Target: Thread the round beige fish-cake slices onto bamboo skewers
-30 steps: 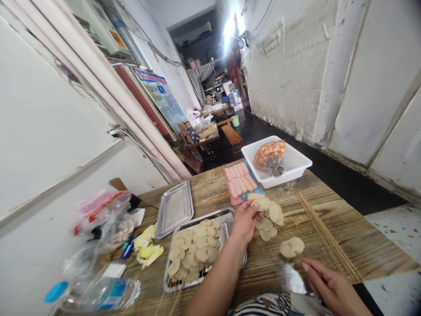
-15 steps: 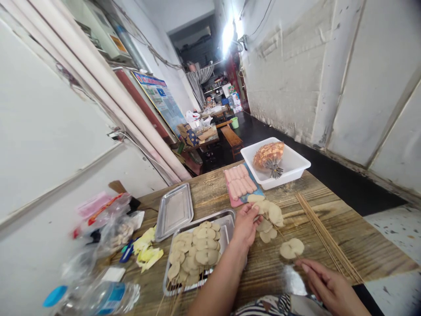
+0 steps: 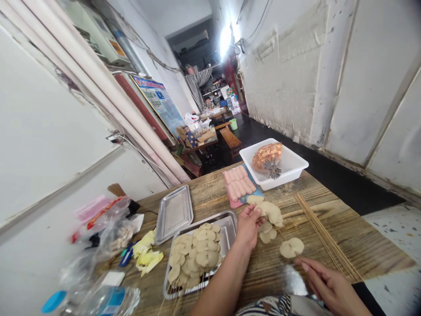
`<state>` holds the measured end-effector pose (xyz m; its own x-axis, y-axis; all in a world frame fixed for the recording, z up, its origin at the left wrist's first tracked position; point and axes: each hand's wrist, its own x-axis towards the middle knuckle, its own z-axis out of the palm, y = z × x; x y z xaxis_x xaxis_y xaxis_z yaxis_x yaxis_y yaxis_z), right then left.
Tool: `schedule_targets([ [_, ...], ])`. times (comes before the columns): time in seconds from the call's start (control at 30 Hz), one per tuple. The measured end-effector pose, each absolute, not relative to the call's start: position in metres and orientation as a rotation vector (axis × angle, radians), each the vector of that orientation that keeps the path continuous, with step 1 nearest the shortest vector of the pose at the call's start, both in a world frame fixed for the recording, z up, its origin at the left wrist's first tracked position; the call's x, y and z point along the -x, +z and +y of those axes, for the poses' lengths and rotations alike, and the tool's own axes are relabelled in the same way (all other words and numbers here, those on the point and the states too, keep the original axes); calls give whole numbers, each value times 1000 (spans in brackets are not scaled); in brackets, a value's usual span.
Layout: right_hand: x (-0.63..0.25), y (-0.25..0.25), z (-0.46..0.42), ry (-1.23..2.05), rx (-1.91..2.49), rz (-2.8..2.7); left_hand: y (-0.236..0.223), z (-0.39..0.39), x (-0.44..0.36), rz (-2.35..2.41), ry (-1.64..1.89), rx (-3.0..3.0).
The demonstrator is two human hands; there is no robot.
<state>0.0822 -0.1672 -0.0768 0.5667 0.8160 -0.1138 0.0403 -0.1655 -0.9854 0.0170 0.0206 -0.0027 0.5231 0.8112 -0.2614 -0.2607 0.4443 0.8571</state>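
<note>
My left hand (image 3: 249,224) pinches thin, round beige slices (image 3: 272,213) near the middle of the wooden table. A thin wooden skewer (image 3: 282,235) runs down from them towards my right hand (image 3: 329,281). That hand grips the skewer's lower end between thumb and fingers. Close above its fingertips, a beige slice pair (image 3: 292,248) sits on the stick. More loose slices (image 3: 268,235) lie just beyond my left fingers. Beside my left forearm, a metal tray (image 3: 229,226) holds a heap of skewered slices (image 3: 197,252), their sticks pointing towards me.
Bare skewers (image 3: 324,232) lie on the right. Behind are a pack of pink sausages (image 3: 239,183) and a white tub (image 3: 294,169) holding reddish skewered food (image 3: 268,157). A second metal tray (image 3: 174,213), yellow peel-like scraps (image 3: 146,254), bags (image 3: 115,228) and a bottle (image 3: 108,300) stand left.
The camera view has shifted very slightly. Both hands keep almost the same place and grip, and the slices at my left fingers look a little more pressed together.
</note>
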Motion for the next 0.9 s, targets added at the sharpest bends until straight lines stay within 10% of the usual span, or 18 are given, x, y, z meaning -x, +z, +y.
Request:
schedule_targets([
  [0.9, -88, -73, -167, 887, 1515, -577, -1, 25, -24, 761, 663, -687],
])
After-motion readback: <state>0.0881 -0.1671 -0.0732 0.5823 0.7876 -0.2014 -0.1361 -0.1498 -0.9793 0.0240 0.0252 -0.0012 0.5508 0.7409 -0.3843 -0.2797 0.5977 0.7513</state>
